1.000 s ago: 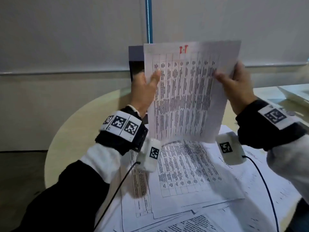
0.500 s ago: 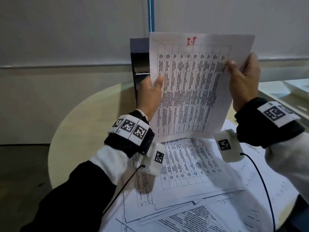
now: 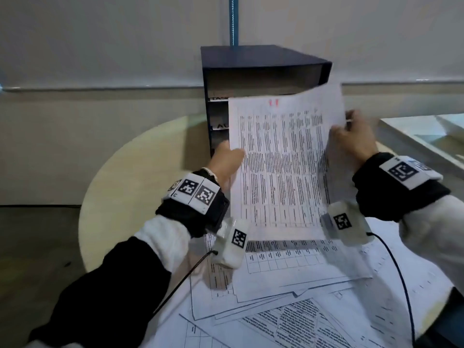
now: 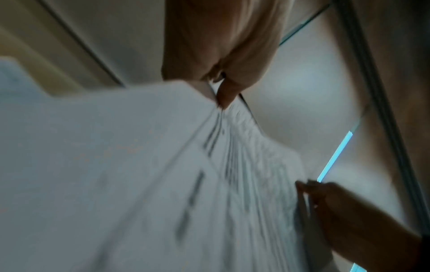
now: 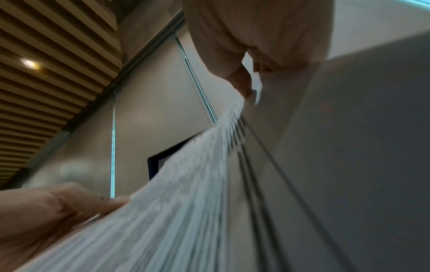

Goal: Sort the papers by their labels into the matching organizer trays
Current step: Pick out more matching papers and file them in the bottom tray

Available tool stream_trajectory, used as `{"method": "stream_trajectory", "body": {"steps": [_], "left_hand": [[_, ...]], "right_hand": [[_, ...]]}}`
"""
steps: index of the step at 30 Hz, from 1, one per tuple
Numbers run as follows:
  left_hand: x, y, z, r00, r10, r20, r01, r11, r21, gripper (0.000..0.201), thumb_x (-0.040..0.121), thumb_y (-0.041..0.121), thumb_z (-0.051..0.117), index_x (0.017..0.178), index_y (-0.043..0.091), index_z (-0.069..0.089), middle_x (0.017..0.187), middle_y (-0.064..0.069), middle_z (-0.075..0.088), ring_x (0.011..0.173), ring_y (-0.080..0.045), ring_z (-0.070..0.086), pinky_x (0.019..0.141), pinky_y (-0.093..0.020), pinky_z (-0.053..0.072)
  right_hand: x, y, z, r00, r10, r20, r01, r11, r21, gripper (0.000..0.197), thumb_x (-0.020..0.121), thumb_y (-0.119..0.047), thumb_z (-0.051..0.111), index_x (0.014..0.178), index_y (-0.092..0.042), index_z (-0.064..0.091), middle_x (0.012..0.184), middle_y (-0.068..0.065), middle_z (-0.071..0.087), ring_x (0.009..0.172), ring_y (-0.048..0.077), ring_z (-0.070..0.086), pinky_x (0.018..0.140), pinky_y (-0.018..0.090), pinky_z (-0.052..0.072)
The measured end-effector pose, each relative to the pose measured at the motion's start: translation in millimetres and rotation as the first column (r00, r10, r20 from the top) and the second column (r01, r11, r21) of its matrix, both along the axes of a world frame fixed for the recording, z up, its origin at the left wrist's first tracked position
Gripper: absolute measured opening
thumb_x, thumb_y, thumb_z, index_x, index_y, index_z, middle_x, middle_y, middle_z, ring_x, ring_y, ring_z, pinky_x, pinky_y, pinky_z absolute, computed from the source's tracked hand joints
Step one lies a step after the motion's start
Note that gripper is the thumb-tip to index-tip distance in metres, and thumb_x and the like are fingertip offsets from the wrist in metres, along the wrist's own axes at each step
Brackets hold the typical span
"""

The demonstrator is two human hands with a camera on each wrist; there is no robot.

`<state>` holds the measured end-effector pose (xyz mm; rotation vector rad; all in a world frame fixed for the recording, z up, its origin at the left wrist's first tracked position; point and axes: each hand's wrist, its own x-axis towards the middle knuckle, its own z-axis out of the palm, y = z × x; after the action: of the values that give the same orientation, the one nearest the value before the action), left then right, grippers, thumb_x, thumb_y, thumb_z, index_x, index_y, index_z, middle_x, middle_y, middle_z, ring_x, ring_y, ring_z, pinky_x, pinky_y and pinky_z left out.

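I hold a printed sheet [image 3: 283, 167] with a table and a red handwritten label [image 3: 273, 102] at its top, tilted up in front of the dark organizer [image 3: 261, 61]. My left hand [image 3: 227, 159] pinches its left edge, thumb on the front. At the right edge my right hand [image 3: 351, 139] pinches it. Both wrist views show the sheet [image 4: 244, 165] [image 5: 186, 193] blurred, with each hand [image 4: 223, 88] [image 5: 246, 88] pinching an edge. The organizer's tray fronts [image 3: 219, 111] show partly at the sheet's left; their labels are cut off.
A loose pile of printed papers [image 3: 301, 285] covers the round pale table [image 3: 130, 172] in front of me. A wall stands right behind the organizer. A second pale surface [image 3: 426, 131] lies at the far right. Cables run from both wrist cameras.
The sheet has come down and tipped forward toward the organizer, whose top now shows above it. Both hands moved with it and kept their hold.
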<state>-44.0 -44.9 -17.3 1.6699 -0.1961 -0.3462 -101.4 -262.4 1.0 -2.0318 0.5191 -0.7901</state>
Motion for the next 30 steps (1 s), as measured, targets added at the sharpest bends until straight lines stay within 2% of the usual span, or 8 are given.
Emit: {"method": "stream_trajectory", "body": {"steps": [3, 8, 11, 16, 21, 25, 28, 30], "left_hand": [[4.7, 2.5, -29.2, 0.99, -0.074, -0.116, 0.094, 0.98, 0.178, 0.065, 0.082, 0.019, 0.041, 0.144, 0.009, 0.026, 0.142, -0.012, 0.043, 0.121, -0.025, 0.049, 0.104, -0.041, 0.038], [3.7, 10.8, -59.1, 0.967, -0.04, -0.254, 0.103, 0.965, 0.243, 0.017, 0.092, -0.001, 0.034, 0.098, -0.004, 0.049, 0.084, -0.018, 0.052, 0.08, -0.031, 0.055, 0.08, -0.035, 0.042], [8.8, 15.5, -65.2, 0.968, 0.032, -0.248, 0.043, 0.957, 0.288, 0.034, 0.092, 0.002, 0.036, 0.124, -0.008, 0.044, 0.065, -0.009, 0.039, 0.063, -0.022, 0.043, 0.064, -0.03, 0.034], [31.8, 15.6, -64.1, 0.969, 0.156, -0.192, -0.11, 0.966, 0.232, 0.038, 0.095, 0.005, 0.032, 0.131, -0.007, 0.037, 0.09, -0.012, 0.05, 0.072, -0.019, 0.044, 0.065, -0.027, 0.036], [53.3, 1.6, -58.0, 0.959, 0.241, -0.15, -0.217, 0.963, 0.161, 0.039, 0.093, 0.004, 0.038, 0.129, -0.01, 0.044, 0.071, 0.001, 0.041, 0.061, -0.011, 0.039, 0.077, -0.032, 0.042], [70.6, -10.5, -47.7, 0.96, 0.239, -0.147, -0.211, 0.961, 0.181, 0.041, 0.095, 0.01, 0.037, 0.133, -0.006, 0.043, 0.077, 0.001, 0.048, 0.07, -0.017, 0.046, 0.063, -0.025, 0.04], [87.3, -18.8, -51.8, 0.962, 0.224, -0.155, -0.197, 0.965, 0.172, 0.039, 0.094, 0.008, 0.041, 0.13, -0.004, 0.047, 0.115, -0.017, 0.061, 0.1, -0.029, 0.057, 0.065, -0.03, 0.044], [93.3, -21.7, -63.6, 0.949, 0.199, -0.244, -0.167, 0.975, 0.146, 0.028, 0.09, 0.006, 0.049, 0.116, -0.004, 0.054, 0.094, -0.016, 0.06, 0.087, -0.028, 0.059, 0.072, -0.037, 0.045]], "right_hand": [[1.7, -4.4, -25.6, 0.951, 0.072, -0.301, -0.084, 0.996, -0.027, 0.021, 0.083, -0.003, 0.047, 0.104, -0.002, 0.049, 0.106, 0.028, 0.056, 0.096, 0.037, 0.056, 0.075, 0.037, 0.042], [-0.2, 7.9, -56.3, 0.707, 0.149, -0.692, -0.267, 0.961, -0.066, 0.014, 0.091, -0.004, 0.046, 0.103, 0.003, 0.047, 0.104, 0.019, 0.051, 0.095, 0.026, 0.048, 0.061, 0.028, 0.039], [1.0, 14.9, -56.1, 0.616, 0.171, -0.769, -0.286, 0.958, -0.016, 0.022, 0.09, -0.004, 0.048, 0.071, -0.01, 0.041, 0.078, 0.005, 0.045, 0.087, 0.021, 0.043, 0.038, 0.014, 0.039], [5.1, 11.9, -53.7, 0.662, 0.283, -0.694, -0.205, 0.959, 0.196, 0.031, 0.091, 0.001, 0.045, 0.122, 0.005, 0.043, 0.096, 0.024, 0.057, 0.083, 0.027, 0.053, 0.059, 0.032, 0.045], [-3.8, -5.2, -58.1, 0.682, 0.442, -0.583, -0.163, 0.869, 0.468, 0.012, 0.089, -0.001, 0.054, 0.097, 0.008, 0.052, 0.118, 0.041, 0.05, 0.084, 0.027, 0.053, 0.081, 0.039, 0.05], [-18.2, -20.2, -59.4, 0.741, 0.509, -0.438, -0.125, 0.745, 0.655, 0.013, 0.091, 0.004, 0.049, 0.095, -0.008, 0.052, 0.089, 0.016, 0.063, 0.049, 0.017, 0.063, 0.042, 0.02, 0.051], [-17.3, -25.8, -61.4, 0.809, 0.473, -0.35, -0.089, 0.686, 0.722, 0.029, 0.093, 0.01, 0.04, 0.083, -0.016, 0.048, 0.079, 0.01, 0.06, 0.036, 0.013, 0.058, 0.036, 0.015, 0.046], [-8.7, -26.3, -63.7, 0.848, 0.436, -0.3, -0.067, 0.651, 0.756, 0.025, 0.095, 0.01, 0.035, 0.09, -0.011, 0.047, 0.086, 0.014, 0.058, 0.035, 0.011, 0.057, 0.035, 0.014, 0.046]]}}
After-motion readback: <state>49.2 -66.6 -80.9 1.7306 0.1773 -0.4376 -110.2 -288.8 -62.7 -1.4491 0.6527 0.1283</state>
